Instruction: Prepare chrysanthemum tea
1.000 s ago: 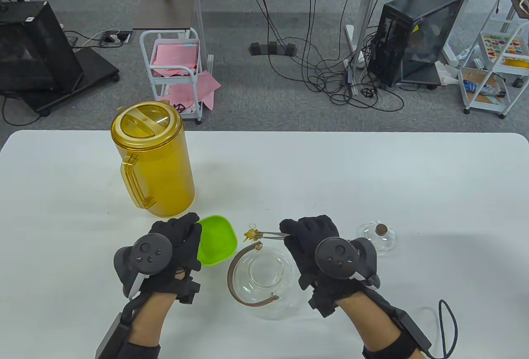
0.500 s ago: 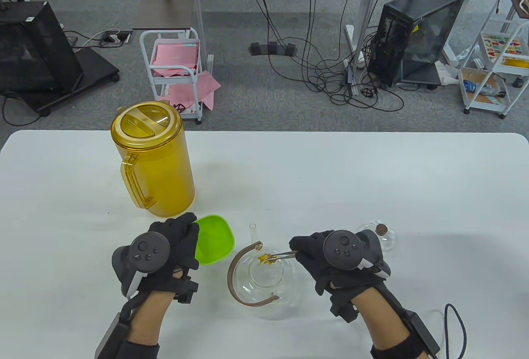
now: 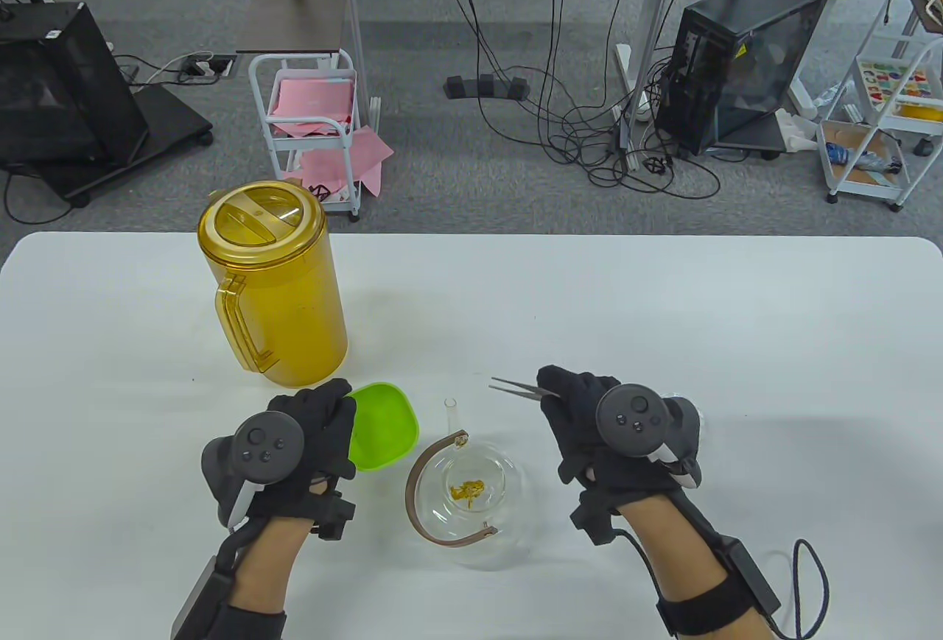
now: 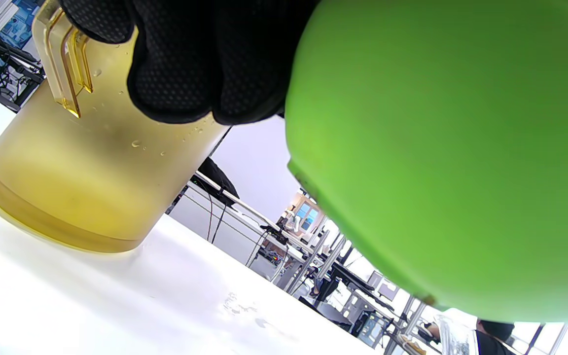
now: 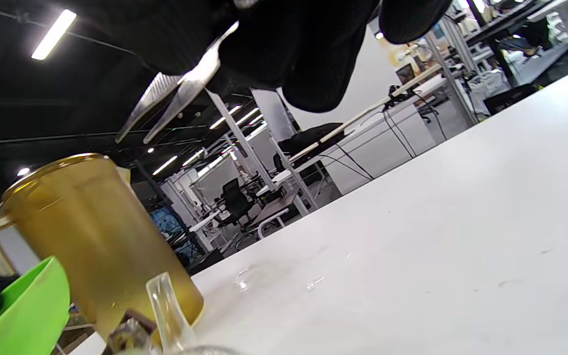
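White worktop [image 3: 589, 301], lower frame; grey carpet, cables above. One amber jug [image 3: 272, 286], one teapot [image 3: 471, 496]. Left hand [image 3: 309, 441] grip holds green bowl [image 3: 383, 426]; right hand [image 3: 589, 426] grip pinches tweezers [image 3: 516, 388].

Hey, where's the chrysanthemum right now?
In the table view, the chrysanthemum lies inside the glass teapot, front center, between the green bowl and the right hand.

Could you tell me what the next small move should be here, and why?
Probably lay the tweezers down on the table with the right hand. Their tips are spread and empty, and the chrysanthemum already lies inside the open teapot. The left hand holds the green bowl; the pitcher, lid on, stands untouched.
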Demonstrator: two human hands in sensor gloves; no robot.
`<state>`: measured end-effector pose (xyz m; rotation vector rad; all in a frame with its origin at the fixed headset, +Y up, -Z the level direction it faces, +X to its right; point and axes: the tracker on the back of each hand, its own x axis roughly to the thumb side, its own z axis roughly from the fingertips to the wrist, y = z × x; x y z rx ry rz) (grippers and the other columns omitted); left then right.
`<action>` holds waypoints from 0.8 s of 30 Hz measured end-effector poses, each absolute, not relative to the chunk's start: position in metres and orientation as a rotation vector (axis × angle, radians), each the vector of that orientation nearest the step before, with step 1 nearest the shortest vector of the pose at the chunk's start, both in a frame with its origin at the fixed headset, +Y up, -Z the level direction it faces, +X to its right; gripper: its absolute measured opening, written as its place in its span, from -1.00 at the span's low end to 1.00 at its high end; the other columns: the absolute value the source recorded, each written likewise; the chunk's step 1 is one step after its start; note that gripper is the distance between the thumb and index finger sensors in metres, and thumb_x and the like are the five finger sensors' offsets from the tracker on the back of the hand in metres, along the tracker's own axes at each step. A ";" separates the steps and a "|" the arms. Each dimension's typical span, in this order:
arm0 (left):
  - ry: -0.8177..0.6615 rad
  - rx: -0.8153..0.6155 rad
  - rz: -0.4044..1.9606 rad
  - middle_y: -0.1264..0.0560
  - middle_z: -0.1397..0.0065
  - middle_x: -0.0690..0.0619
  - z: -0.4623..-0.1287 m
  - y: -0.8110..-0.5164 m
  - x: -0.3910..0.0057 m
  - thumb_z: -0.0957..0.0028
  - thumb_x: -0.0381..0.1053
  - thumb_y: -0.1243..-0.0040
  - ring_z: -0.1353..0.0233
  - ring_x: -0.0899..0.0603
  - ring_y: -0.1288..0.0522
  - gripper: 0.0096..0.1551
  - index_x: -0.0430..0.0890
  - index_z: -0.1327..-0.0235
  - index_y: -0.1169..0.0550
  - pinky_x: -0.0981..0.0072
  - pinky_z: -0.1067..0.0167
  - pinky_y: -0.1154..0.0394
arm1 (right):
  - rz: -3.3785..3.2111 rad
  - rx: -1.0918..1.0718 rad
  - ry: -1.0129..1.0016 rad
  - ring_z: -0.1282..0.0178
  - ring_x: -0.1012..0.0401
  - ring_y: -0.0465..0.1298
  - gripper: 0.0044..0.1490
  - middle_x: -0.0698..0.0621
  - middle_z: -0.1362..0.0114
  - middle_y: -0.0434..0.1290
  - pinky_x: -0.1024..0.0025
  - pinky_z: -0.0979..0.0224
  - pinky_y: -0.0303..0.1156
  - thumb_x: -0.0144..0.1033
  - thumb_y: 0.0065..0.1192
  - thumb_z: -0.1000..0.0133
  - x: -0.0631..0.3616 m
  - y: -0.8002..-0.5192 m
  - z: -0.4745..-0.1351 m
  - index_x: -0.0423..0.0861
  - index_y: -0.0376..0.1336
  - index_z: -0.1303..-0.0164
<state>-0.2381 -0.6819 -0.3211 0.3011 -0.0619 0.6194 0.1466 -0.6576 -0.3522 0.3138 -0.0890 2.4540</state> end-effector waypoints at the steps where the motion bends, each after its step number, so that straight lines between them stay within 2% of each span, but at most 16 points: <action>1: -0.061 0.301 0.621 -0.71 -0.01 -0.04 -0.321 -0.682 -0.238 -0.22 0.11 -0.26 -0.18 -0.31 -0.57 -0.52 -0.08 -0.30 -0.63 -0.45 -0.43 -0.19 | 2.448 0.287 -0.069 -0.53 -0.04 0.38 -0.35 0.02 -0.32 0.41 -0.37 -0.61 0.02 -0.09 0.08 -0.28 0.147 -0.658 -0.356 -0.04 0.20 -0.58; 9: -0.067 0.297 0.625 -0.71 -0.02 -0.04 -0.322 -0.683 -0.238 -0.22 0.11 -0.26 -0.18 -0.31 -0.57 -0.52 -0.07 -0.30 -0.63 -0.45 -0.43 -0.19 | 2.598 -0.007 -0.018 -0.55 -0.04 0.36 -0.38 0.02 -0.33 0.39 -0.39 -0.62 -0.02 -0.09 0.07 -0.30 0.146 -0.671 -0.418 0.00 0.18 -0.58; 16: -0.064 0.291 0.636 -0.71 -0.02 -0.04 -0.323 -0.683 -0.238 -0.22 0.11 -0.26 -0.18 -0.31 -0.57 -0.52 -0.07 -0.30 -0.63 -0.45 -0.43 -0.19 | 2.854 -0.281 0.107 -0.58 -0.04 0.33 -0.34 0.03 -0.39 0.34 -0.41 -0.61 -0.07 -0.10 0.05 -0.31 0.133 -0.698 -0.476 -0.02 0.11 -0.64; 20: -0.062 0.287 0.642 -0.71 -0.02 -0.04 -0.323 -0.684 -0.239 -0.22 0.12 -0.26 -0.18 -0.31 -0.57 -0.52 -0.07 -0.30 -0.63 -0.45 -0.43 -0.19 | 2.986 -0.410 0.163 -0.59 -0.03 0.33 -0.35 0.03 -0.40 0.33 -0.41 -0.61 -0.06 -0.10 0.05 -0.32 0.130 -0.717 -0.496 0.02 0.09 -0.64; 24: -0.059 0.281 0.650 -0.71 -0.02 -0.04 -0.323 -0.684 -0.240 -0.22 0.12 -0.26 -0.18 -0.31 -0.57 -0.52 -0.07 -0.30 -0.63 -0.45 -0.43 -0.19 | 3.112 -0.533 0.275 -0.57 -0.02 0.35 -0.29 0.05 -0.40 0.31 -0.43 -0.60 -0.08 -0.08 -0.04 -0.33 0.130 -0.739 -0.509 0.02 -0.04 -0.69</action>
